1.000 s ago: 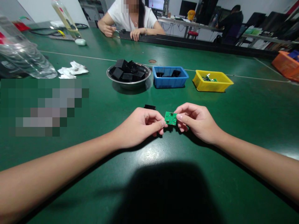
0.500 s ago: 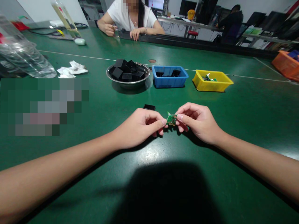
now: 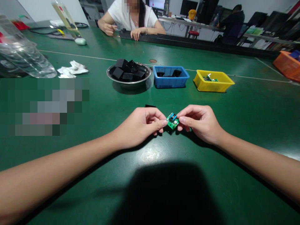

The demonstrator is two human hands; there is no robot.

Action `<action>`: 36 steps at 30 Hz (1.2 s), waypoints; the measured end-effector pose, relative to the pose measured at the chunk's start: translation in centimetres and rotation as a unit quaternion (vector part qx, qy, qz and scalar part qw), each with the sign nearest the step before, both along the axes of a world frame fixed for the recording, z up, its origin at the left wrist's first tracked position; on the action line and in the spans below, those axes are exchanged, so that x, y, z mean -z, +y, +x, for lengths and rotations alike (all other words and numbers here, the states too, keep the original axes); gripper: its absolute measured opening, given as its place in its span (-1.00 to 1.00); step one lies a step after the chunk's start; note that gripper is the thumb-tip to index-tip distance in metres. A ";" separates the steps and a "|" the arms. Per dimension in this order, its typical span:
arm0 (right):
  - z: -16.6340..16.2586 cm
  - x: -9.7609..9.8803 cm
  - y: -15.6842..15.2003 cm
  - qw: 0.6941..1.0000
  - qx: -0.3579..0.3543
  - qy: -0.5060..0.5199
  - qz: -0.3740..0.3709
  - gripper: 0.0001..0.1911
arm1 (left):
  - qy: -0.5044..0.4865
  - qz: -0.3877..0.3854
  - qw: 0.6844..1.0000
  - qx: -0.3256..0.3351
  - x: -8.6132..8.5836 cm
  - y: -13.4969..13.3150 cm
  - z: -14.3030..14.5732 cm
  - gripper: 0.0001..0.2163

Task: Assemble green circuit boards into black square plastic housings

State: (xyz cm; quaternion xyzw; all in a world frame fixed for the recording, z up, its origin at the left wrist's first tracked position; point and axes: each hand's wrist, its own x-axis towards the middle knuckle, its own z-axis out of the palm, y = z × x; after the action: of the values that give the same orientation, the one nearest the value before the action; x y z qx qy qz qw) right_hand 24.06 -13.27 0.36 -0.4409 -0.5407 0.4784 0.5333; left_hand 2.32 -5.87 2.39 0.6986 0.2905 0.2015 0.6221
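Note:
A small green circuit board [image 3: 172, 121] with a blue and black part on its upper face is pinched between both hands just above the green table. My left hand [image 3: 142, 125] grips its left edge with thumb and forefinger. My right hand [image 3: 199, 122] grips its right edge the same way. A small black part [image 3: 150, 106] lies on the table just behind my left hand, mostly hidden by it.
A steel bowl [image 3: 129, 82] of black housings, a blue bin [image 3: 170, 80] and a yellow bin [image 3: 214, 84] stand in a row behind my hands. A clear plastic bottle [image 3: 25, 57] and crumpled paper [image 3: 71, 69] lie far left. A person [image 3: 131, 18] sits across the table.
The board has been turned over between my fingers, from its flat green solder side to the side with the component facing up. My hands stayed in place.

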 end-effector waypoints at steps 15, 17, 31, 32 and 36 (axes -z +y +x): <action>0.0 -0.1 0.1 1.000 -0.004 -0.012 -0.009 -0.63 | -0.018 -0.006 1.000 0.004 0.0 0.2 0.0 -0.75; 0.0 -0.1 0.0 1.000 -0.006 -0.019 -0.011 -0.64 | -0.016 -0.005 1.000 0.001 0.0 0.1 0.0 -0.72; 0.2 0.1 0.1 0.999 -0.003 -0.036 -0.014 -0.71 | 0.002 0.047 0.999 0.022 0.4 -0.2 -0.2 -0.77; 0.2 0.2 0.1 0.999 -0.006 -0.035 -0.012 -0.70 | 0.003 0.052 0.998 0.025 0.4 -0.3 -0.3 -0.77; 0.2 0.1 0.1 0.999 -0.012 -0.035 -0.010 -0.72 | 0.013 0.089 0.995 0.050 0.3 -0.4 -0.2 -0.81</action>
State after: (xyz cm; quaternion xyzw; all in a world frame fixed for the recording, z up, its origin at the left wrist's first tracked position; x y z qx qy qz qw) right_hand 24.27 -13.18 0.22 -0.4563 -0.5596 0.4740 0.5040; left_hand 2.07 -6.27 2.13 0.7673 0.2441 0.1860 0.5631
